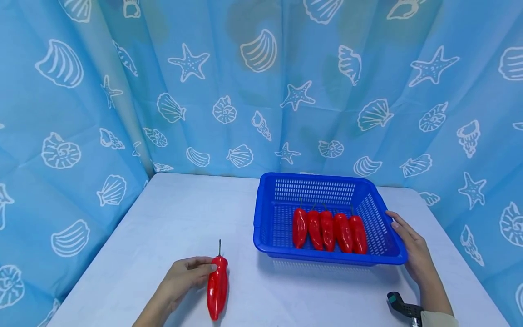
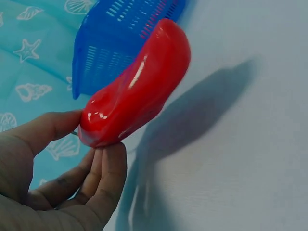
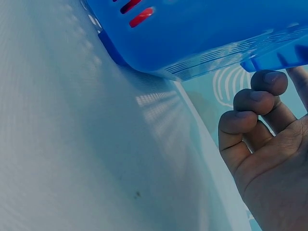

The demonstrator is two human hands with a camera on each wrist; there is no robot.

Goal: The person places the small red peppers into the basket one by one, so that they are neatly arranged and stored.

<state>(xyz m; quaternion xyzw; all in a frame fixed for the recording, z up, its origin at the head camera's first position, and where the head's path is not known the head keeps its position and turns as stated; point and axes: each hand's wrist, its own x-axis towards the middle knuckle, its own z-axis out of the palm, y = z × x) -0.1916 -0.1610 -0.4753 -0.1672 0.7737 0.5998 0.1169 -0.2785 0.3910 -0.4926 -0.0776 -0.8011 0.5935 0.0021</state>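
Note:
My left hand pinches a glossy red chili pepper near its stem end, between thumb and fingers. The pepper's thin dark stem points away from me and its tip points toward me. In the left wrist view, the pepper casts a shadow on the table. Over at the right, my right hand holds the right rim of a blue plastic basket. In the right wrist view, several curled fingers are beside the basket's rim. A row of several red peppers lies inside the basket, stems toward the back.
The white table bears the basket at its back right. A blue curtain with white shells and starfish hangs behind and at the sides. On the right wrist sits a small black device.

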